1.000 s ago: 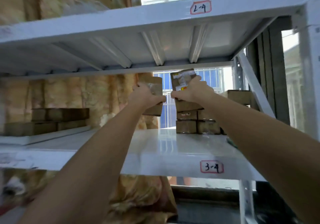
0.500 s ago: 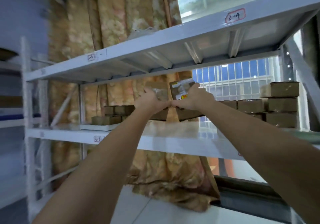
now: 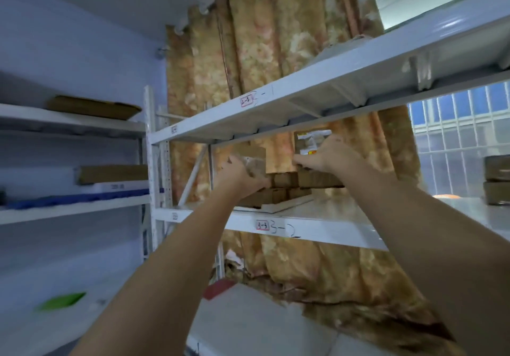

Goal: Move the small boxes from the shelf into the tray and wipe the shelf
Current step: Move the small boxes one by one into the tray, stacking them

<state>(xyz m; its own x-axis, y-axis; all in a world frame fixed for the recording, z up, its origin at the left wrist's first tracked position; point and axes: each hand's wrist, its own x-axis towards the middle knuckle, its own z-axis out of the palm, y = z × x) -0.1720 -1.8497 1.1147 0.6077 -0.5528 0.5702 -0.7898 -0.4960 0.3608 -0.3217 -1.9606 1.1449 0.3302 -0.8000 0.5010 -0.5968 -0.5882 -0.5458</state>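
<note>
My left hand point(image 3: 238, 175) grips a small brown box point(image 3: 252, 155) and my right hand point(image 3: 329, 155) grips another brown box with a white label point(image 3: 310, 139). Both boxes hang in the air over the white tray point(image 3: 287, 205) at the left end of the white shelf point(image 3: 317, 227). Several small brown boxes point(image 3: 284, 183) lie stacked in that tray, partly hidden behind my hands. A few more small boxes point(image 3: 496, 180) stay stacked on the shelf at the far right edge of view.
An upper shelf board point(image 3: 331, 82) runs close above my hands. A patterned curtain point(image 3: 276, 38) hangs behind the rack. A second rack at left carries a cardboard box point(image 3: 110, 173) and blue trays point(image 3: 77, 198). A window with bars point(image 3: 452, 135) is at the right.
Both hands carried their boxes leftward along the shelf, from the stack at the right to above the tray. The view swung left with them.
</note>
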